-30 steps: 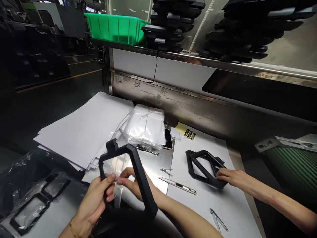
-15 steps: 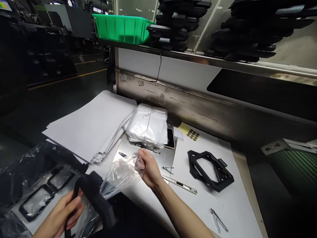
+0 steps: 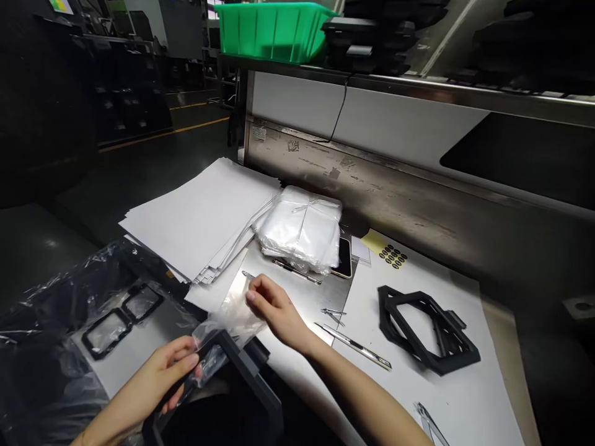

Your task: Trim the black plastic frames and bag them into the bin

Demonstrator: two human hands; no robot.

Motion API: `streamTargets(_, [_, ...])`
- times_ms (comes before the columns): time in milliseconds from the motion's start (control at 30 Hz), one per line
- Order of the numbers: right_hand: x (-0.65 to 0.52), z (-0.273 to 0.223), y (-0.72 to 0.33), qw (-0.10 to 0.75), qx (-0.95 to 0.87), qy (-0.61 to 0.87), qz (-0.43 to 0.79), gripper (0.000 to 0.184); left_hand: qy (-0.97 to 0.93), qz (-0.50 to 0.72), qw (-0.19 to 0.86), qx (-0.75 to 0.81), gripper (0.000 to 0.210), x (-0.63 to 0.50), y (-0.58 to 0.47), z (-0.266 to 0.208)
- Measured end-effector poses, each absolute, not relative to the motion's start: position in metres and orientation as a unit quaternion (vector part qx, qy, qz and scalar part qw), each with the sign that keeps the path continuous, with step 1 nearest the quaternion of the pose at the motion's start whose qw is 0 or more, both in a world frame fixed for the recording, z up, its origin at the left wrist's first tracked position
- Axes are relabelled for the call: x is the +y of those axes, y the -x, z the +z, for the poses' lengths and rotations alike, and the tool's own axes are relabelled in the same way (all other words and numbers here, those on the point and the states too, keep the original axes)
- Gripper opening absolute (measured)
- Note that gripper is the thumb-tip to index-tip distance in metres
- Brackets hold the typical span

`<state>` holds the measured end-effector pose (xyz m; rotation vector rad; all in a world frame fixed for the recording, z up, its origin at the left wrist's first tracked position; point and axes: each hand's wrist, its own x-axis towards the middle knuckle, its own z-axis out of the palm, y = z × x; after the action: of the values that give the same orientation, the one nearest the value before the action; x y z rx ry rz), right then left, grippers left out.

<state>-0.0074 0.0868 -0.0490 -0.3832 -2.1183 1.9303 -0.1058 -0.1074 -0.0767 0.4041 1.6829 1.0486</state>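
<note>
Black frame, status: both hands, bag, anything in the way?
Left hand gripping black frame. Right hand holding clear plastic bag at frame's upper end. Possible snag: utility knife lying near right forearm.

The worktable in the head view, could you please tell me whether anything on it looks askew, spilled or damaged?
Nothing looks spilled or clearly damaged. The stack of white sheets has uneven edges, and the black frames on the right overlap without lining up, so both look slightly untidy.
</note>
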Motion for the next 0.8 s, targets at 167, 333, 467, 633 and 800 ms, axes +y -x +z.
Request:
streamTargets(167, [0.073,-0.049,-0.034,0.03,-0.842,0.07,0.533,0.018,-0.096,0.452,0.492,0.738,0.038,-0.148,0.109,-0.077])
streamTargets(333, [0.055,-0.062,-0.026,0.007,-0.892,0.047,0.45,0.014,-0.045,0.468,0.454,0.757,0.061,-0.169,0.111,-0.085])
streamTargets(467, [0.049,-0.084,0.019,0.042,-0.884,0.079,0.46,0.019,-0.023,0.481,0.438,0.759,0.068,-0.179,0.114,-0.092])
streamTargets(633, [0.05,-0.109,0.045,0.054,-0.859,0.11,0.497,0.02,0.024,0.482,0.407,0.776,0.068,-0.189,0.116,-0.091])
streamTargets(800, [0.047,-0.116,0.048,-0.019,-0.784,0.104,0.611,0.023,0.055,0.48,0.394,0.782,0.074,-0.196,0.118,-0.09])
